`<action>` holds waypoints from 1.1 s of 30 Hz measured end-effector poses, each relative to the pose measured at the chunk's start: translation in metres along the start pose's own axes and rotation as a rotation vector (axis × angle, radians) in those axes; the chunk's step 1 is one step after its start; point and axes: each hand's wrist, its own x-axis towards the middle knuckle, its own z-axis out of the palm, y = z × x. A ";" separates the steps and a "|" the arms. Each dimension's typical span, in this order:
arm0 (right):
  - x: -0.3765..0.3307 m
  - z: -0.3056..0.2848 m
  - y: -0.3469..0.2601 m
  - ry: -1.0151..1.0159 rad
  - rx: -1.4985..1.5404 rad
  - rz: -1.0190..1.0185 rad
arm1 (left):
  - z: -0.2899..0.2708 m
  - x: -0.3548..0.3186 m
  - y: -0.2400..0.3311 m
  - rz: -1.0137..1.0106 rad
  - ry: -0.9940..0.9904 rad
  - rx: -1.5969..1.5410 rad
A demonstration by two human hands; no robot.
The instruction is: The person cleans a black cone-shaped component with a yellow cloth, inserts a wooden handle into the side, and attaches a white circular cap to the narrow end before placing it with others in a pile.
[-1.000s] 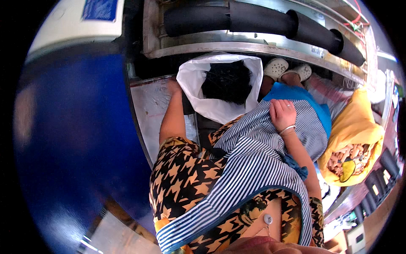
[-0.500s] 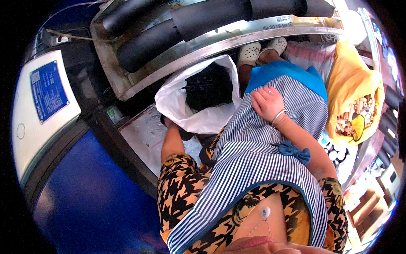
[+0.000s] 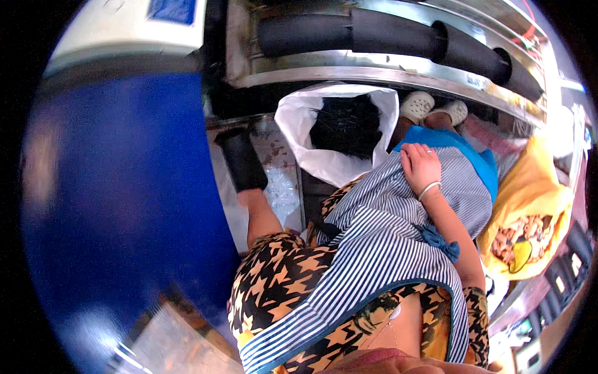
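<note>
At the left of my lap, a short black tube [image 3: 242,156] stands over the end of my left forearm. My left hand [image 3: 248,184] is mostly hidden by the tube, and its fingers do not show. The right one [image 3: 420,167], with a ring and a white bracelet, lies flat on the striped apron [image 3: 458,193] over my lap, holding nothing. Between the tube and my lap is an open white sack [image 3: 293,121] with a mass of black, bristly pieces [image 3: 346,128] inside.
Long black rollers [image 3: 398,34] lie along a metal frame [image 3: 336,76] ahead. A blue machine panel [image 3: 131,187] fills the left side. To the right, a yellow bag [image 3: 532,181] holds many small brownish cylinders [image 3: 526,234] and a yellow oval piece [image 3: 521,254].
The view has turned, so the sack and my lap sit further right. My left hand has come out from beside the sack with the black tube. My right hand still rests on the apron.
</note>
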 end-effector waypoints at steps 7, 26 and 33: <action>0.039 -0.050 -0.088 0.129 0.145 -0.397 | 0.165 -0.111 0.093 -0.055 -0.679 -0.152; 0.046 -0.098 -0.099 -0.140 -0.075 -0.115 | 0.303 -0.264 0.013 -0.428 -1.323 0.707; 0.037 -0.109 -0.057 0.301 0.283 -0.148 | 0.303 -0.223 -0.009 -0.506 -1.273 0.757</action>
